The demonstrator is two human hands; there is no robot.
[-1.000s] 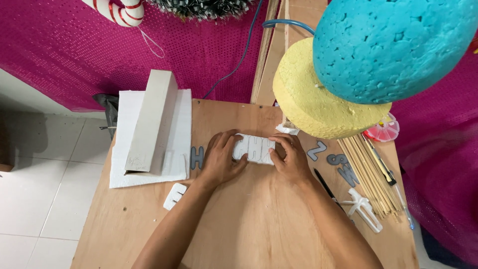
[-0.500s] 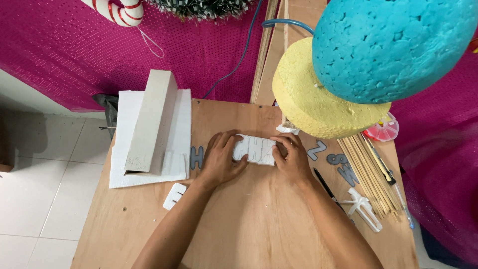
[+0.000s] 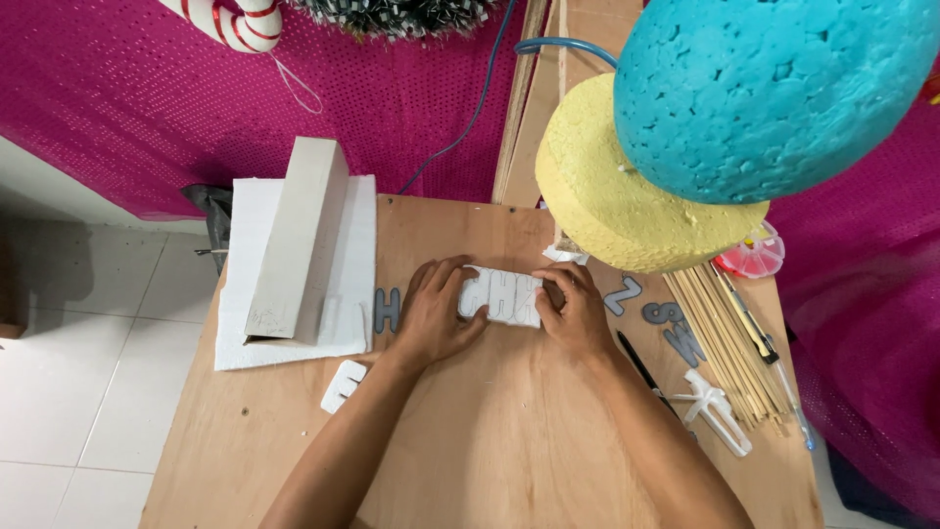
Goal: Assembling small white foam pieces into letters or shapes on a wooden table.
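Observation:
A small white foam block (image 3: 501, 297) with letter shapes cut into it lies flat on the wooden table (image 3: 490, 451). My left hand (image 3: 434, 312) holds its left end and my right hand (image 3: 573, 310) holds its right end, fingers curled over the edges. A grey letter piece (image 3: 387, 310) lies just left of my left hand. Other grey letter pieces (image 3: 662, 313) lie to the right of my right hand.
A white foam sheet (image 3: 299, 338) with a long grey cardboard box (image 3: 299, 240) on it sits at the left. A white foam cutout (image 3: 344, 385) lies below it. Wooden skewers (image 3: 720, 343), a black pen (image 3: 641, 362) and a white clip (image 3: 715, 411) lie at the right. Yellow (image 3: 617, 196) and blue (image 3: 774, 88) foam balls hang overhead.
Both hands stay on the white foam block; the fingers have shifted slightly on its edges. Nothing else has moved.

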